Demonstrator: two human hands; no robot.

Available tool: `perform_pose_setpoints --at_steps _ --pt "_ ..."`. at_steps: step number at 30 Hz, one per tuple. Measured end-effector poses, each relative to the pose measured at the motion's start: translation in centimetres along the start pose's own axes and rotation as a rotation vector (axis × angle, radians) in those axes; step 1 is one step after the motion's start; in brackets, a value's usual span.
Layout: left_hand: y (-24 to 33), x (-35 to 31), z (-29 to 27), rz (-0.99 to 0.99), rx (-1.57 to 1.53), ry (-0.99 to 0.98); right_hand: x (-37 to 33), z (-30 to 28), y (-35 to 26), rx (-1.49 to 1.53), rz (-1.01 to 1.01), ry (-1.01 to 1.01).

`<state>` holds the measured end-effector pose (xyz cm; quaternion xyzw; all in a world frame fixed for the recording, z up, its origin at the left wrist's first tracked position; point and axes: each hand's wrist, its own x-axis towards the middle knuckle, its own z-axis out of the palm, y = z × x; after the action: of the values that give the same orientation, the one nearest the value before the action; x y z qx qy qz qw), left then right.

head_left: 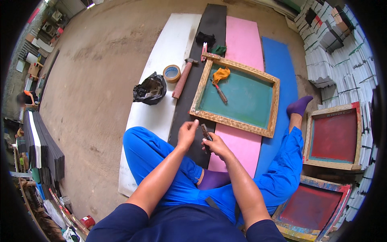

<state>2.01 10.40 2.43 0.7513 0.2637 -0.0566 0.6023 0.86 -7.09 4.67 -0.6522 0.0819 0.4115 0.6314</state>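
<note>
The right hand [218, 147] has its grip closed round a dark hand tool [204, 131], held in front of the lap and over the black board [188, 112]. The tool's long axis runs away from the body, its far end leaning a little to the left, toward the other hand. The left hand [187, 135] is level with that far end and just beside it, with a small gap between; its fingers are curled and its thumb is up (whether anything is pinched there, I cannot tell).

The wooden frame [275, 105] lies ahead of both hands and mostly to their right, flat across the black, pink [244, 38] and blue [280, 64] boards. Its near rail slants toward the body as it goes right, so the tool's axis crosses that rail's line near its left corner. In this view, the left thumb comes nearest to that corner. On the frame's green mesh [246, 107] lie a yellow cloth [221, 74] and, touching it, a brown-handled tool [221, 95].
</note>
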Motion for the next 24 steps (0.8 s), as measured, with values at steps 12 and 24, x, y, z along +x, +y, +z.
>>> perform_pose_setpoints --at_steps 12,24 --pt "6.4 6.6 0.2 -0.114 -0.329 -0.171 9.1 -6.0 -8.0 -0.338 -0.298 0.250" --pt "7.2 12.7 1.6 -0.177 -0.674 -0.189 29.7 -13.2 -25.4 -0.913 -0.606 0.873"
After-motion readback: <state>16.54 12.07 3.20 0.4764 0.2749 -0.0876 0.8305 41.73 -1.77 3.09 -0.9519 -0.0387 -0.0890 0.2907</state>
